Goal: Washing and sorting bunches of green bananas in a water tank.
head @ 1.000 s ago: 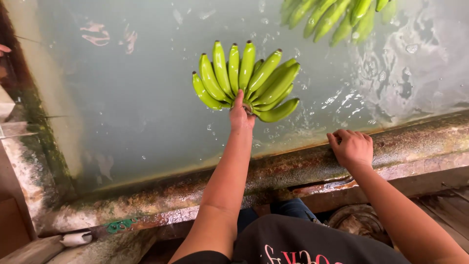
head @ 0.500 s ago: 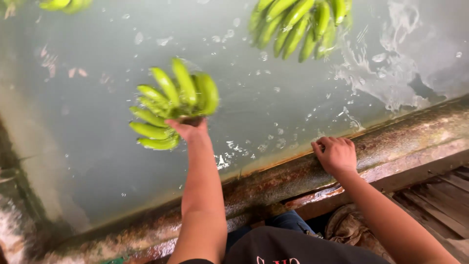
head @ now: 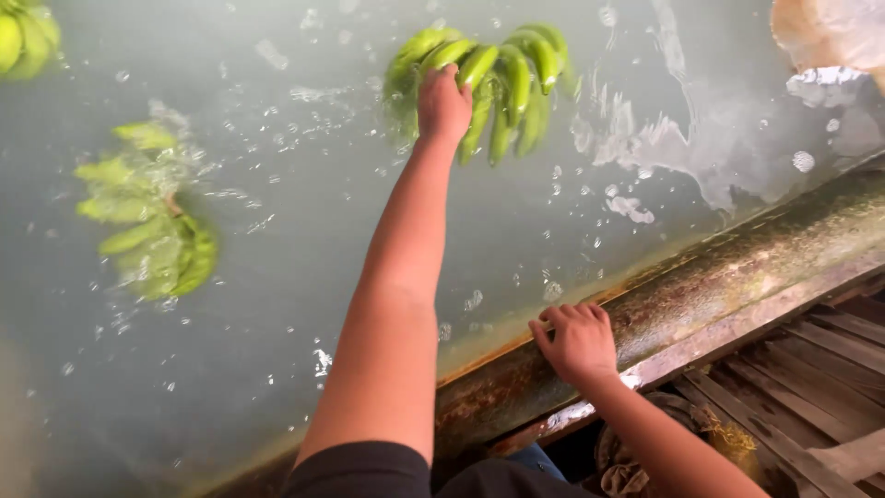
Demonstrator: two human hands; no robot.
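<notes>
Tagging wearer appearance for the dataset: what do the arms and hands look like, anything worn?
Both arms are bare from the upper arm down. The left hand and right hand are bare: no gloves, rings, watch or bands visible. A short dark sleeve covers the left upper arm, part of a dark top.

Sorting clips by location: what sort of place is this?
Probably a banana washing station: green banana bunches float in a water tank with a worn rim; the left hand touches one bunch.

Wash tank surroundings

A submerged bunch of green bananas [head: 147, 217] drifts in cloudy grey-green water [head: 304, 277]; a rusty tank rim [head: 737, 267] borders worn brown wooden planks [head: 793, 397].
</notes>
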